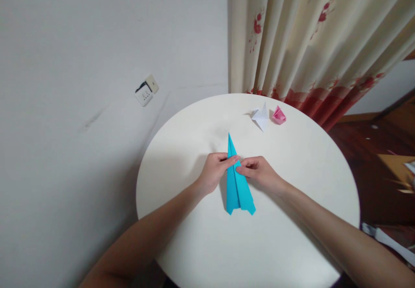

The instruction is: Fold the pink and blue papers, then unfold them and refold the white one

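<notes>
Blue paper plane (237, 188) flat mid-tabletop (194, 244) | left hand (214, 171) and right hand (257, 171) pinch its fold near the nose | crease best pressed evenly along the centreline, edges aligned

A home room: floral curtain (311, 41), round white table (292, 219), wooden floor (366, 149), wall socket (147, 90).

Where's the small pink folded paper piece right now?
In the head view, the small pink folded paper piece sits at the far right of the round white table, just right of the white folded paper figure, near the flowered curtain.
</notes>
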`<state>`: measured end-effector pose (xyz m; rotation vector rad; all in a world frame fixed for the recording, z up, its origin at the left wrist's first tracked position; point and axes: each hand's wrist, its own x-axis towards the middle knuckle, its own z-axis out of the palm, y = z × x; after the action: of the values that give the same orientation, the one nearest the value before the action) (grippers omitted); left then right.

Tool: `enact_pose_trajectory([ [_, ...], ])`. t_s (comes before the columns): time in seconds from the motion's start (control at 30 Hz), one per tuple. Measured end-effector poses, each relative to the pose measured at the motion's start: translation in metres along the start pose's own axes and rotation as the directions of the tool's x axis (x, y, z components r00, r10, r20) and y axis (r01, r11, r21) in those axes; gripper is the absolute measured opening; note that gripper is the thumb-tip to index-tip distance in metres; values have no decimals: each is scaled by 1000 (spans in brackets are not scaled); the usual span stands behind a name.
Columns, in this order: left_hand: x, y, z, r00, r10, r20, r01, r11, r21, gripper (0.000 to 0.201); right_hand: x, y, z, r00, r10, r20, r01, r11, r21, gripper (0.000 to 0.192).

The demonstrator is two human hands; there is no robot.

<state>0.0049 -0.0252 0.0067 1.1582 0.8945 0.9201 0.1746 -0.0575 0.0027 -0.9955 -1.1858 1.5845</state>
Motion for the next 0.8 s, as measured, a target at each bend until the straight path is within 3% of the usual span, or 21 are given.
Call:
enact_pose_trajectory([
  [0.1,2,1,1,984,162,-69,-153,980,127,32,2,0,-4,994,-3,-108,5,1000,25,34],
  [0.17,2,3,2,944,310,-113,-269,921,280,39,4,-2,-8,984,-20,-179,26,999,26,35],
  [0.27,-2,5,6,906,418,-67,-348,824,448,31,5,-3,-12,967,-60,-249,67,998,18,35],
  [0.5,-9,3,12,932,357,56,-339,810,477,39,5,-5,-9,964,-138,-229,140,990,-8,33],
  [0.8,-10,6,16,947,294,125,-319,839,441,24,5,-4,-1,955,-167,-245,172,985,-3,26],
])
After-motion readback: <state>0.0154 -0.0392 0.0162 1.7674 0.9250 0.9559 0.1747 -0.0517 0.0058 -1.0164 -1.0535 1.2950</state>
